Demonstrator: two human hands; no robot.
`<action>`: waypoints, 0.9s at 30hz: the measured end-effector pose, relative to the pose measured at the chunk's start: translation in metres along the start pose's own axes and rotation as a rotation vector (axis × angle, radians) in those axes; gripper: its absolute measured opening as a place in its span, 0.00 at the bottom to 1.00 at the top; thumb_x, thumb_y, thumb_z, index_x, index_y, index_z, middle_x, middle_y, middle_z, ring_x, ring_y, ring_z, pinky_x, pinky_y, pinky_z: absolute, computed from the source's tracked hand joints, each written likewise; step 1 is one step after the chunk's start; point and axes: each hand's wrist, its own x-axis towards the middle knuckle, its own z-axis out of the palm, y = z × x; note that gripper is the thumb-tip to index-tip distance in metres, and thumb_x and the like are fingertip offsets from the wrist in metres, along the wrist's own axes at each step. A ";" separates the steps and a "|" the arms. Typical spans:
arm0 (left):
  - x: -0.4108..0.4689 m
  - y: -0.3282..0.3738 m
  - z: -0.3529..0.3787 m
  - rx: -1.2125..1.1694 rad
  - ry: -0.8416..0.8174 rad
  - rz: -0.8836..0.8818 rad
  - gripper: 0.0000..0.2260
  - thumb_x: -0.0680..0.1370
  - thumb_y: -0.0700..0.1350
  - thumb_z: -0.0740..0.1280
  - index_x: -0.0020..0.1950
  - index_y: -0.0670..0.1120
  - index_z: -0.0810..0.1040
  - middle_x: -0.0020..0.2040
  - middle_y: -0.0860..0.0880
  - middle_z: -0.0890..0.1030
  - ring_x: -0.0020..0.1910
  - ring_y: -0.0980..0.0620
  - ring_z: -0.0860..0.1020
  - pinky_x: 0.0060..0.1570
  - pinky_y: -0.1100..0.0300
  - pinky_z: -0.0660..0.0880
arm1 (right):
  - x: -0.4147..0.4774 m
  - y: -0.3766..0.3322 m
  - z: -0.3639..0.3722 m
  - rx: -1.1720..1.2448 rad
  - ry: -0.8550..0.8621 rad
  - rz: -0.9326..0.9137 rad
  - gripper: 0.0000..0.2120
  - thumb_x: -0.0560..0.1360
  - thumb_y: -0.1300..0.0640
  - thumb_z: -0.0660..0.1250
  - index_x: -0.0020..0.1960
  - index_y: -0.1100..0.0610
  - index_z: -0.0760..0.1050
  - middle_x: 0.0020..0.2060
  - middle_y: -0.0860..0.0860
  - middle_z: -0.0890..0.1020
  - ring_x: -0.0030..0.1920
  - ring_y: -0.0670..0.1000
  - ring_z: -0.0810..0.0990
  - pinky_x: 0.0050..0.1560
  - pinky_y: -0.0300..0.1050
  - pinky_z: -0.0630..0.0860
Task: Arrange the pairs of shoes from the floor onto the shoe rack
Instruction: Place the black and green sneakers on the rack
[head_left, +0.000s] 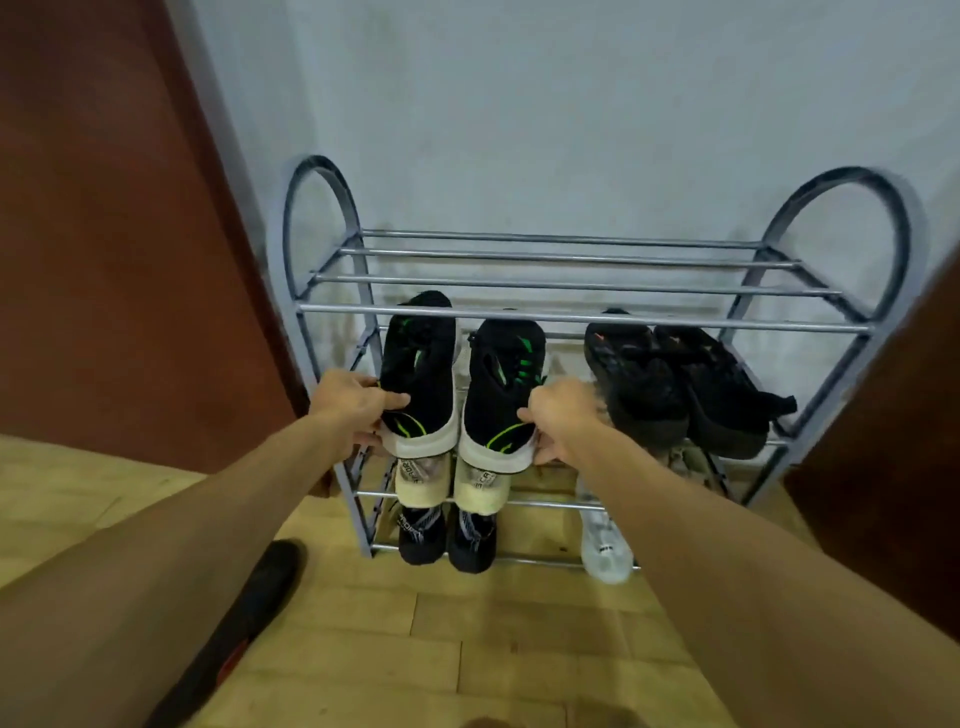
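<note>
A grey metal shoe rack (582, 310) with several tiers stands against the wall. On its second tier sit two black sneakers with green accents and white soles. My left hand (353, 400) grips the heel of the left sneaker (421, 374). My right hand (563, 415) grips the heel of the right sneaker (504, 384). A pair of all-black shoes (680, 384) lies on the same tier to the right. Below are cream heeled shoes (447, 480) and a dark pair (447, 540) on the lowest tier. A white shoe (605, 545) shows at the lower right.
A brown door (104, 234) stands left of the rack and brown furniture (883, 467) on the right. The rack's top tier holds nothing. A black and red shoe (244, 618) lies on the wooden floor (467, 649) at the lower left.
</note>
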 end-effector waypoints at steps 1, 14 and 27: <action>0.011 0.001 0.003 0.015 0.005 0.005 0.21 0.70 0.40 0.75 0.61 0.40 0.76 0.42 0.41 0.82 0.39 0.43 0.82 0.33 0.54 0.79 | 0.010 -0.002 0.004 -0.003 0.006 -0.008 0.05 0.74 0.66 0.62 0.40 0.61 0.72 0.48 0.64 0.83 0.45 0.66 0.83 0.45 0.64 0.81; 0.053 0.005 0.011 0.089 -0.109 -0.026 0.13 0.76 0.40 0.69 0.57 0.35 0.76 0.49 0.38 0.80 0.44 0.44 0.79 0.41 0.52 0.77 | 0.045 -0.003 0.020 -0.128 0.006 -0.101 0.11 0.75 0.57 0.66 0.56 0.60 0.76 0.50 0.59 0.82 0.48 0.60 0.83 0.47 0.57 0.83; -0.080 -0.039 -0.083 0.206 -0.145 0.094 0.22 0.76 0.49 0.67 0.68 0.42 0.72 0.61 0.47 0.77 0.58 0.49 0.75 0.61 0.52 0.74 | -0.103 -0.007 0.042 -0.390 -0.057 -0.245 0.08 0.73 0.64 0.61 0.43 0.64 0.78 0.40 0.60 0.80 0.44 0.62 0.82 0.45 0.54 0.82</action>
